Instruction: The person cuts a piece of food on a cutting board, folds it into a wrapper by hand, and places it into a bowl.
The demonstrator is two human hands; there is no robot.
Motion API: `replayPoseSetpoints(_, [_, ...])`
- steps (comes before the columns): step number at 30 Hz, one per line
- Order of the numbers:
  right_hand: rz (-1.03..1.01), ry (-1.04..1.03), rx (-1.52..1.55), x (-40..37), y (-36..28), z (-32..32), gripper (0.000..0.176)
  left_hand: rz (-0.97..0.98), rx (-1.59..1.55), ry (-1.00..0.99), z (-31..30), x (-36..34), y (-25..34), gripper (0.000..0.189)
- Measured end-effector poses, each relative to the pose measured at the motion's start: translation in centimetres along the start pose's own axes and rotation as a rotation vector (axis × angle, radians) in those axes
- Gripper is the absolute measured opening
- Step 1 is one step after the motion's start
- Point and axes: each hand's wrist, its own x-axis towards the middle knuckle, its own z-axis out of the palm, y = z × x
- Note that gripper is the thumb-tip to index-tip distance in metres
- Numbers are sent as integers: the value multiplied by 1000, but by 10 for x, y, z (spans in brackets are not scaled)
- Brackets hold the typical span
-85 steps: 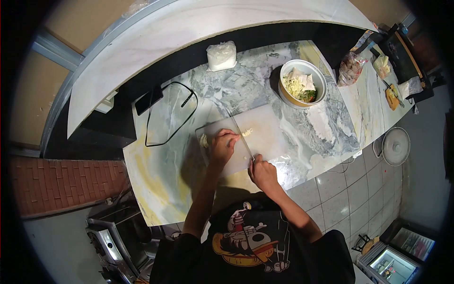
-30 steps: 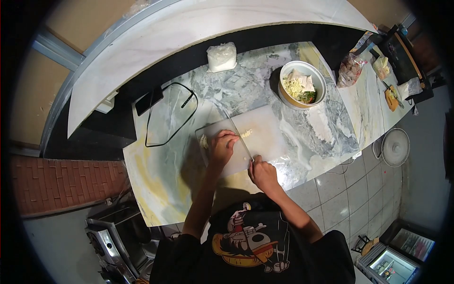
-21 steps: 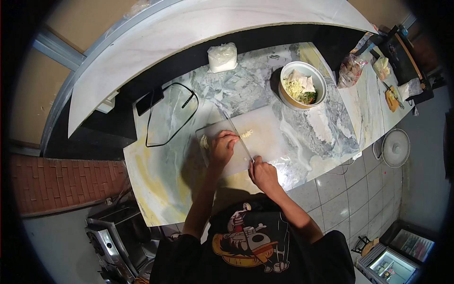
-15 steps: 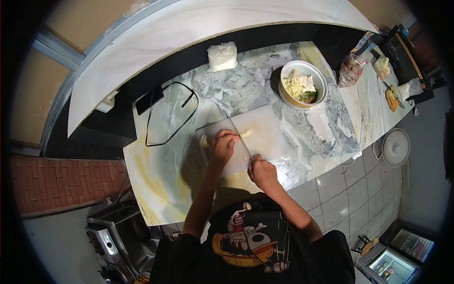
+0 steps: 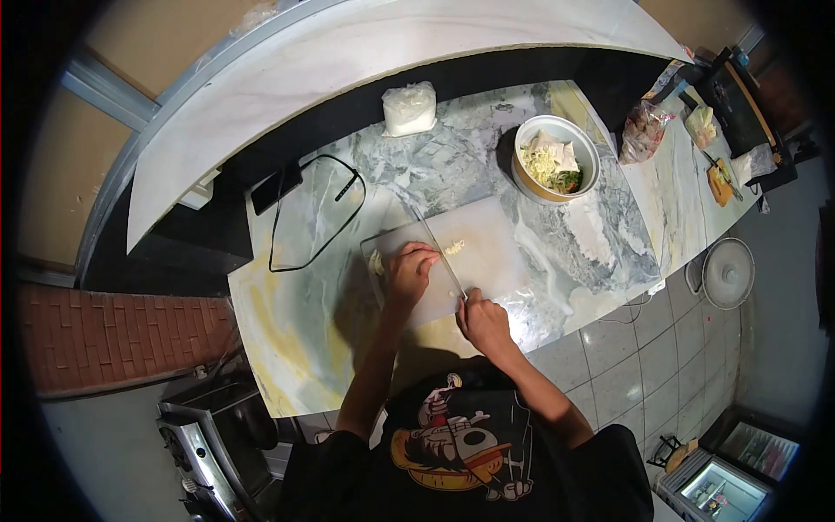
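Note:
A white cutting board (image 5: 491,235) lies on the marbled counter. My right hand (image 5: 484,320) is closed round the handle of a long knife (image 5: 444,251), whose blade slants across the board. Just left of the blade, my left hand (image 5: 410,271) has its fingers curled and pressed together on the board; what they hold is too small to make out. Small pale chopped pieces (image 5: 454,248) lie right of the blade. More pale pieces (image 5: 376,263) sit at the board's left edge.
A round bowl (image 5: 519,178) of shredded pale and green food stands at the back right. A bag of white powder (image 5: 409,110) is at the back. To the left lie a black cable (image 5: 274,233) and a dark phone-like object (image 5: 277,189). Bags and a small wooden board (image 5: 719,182) are far right.

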Motion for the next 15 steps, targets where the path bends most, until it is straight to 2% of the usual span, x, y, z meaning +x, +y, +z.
replayPoseSetpoints(15, [8, -34, -8, 4, -2, -2, 26, -4, -11, 8, 0, -1, 2, 10])
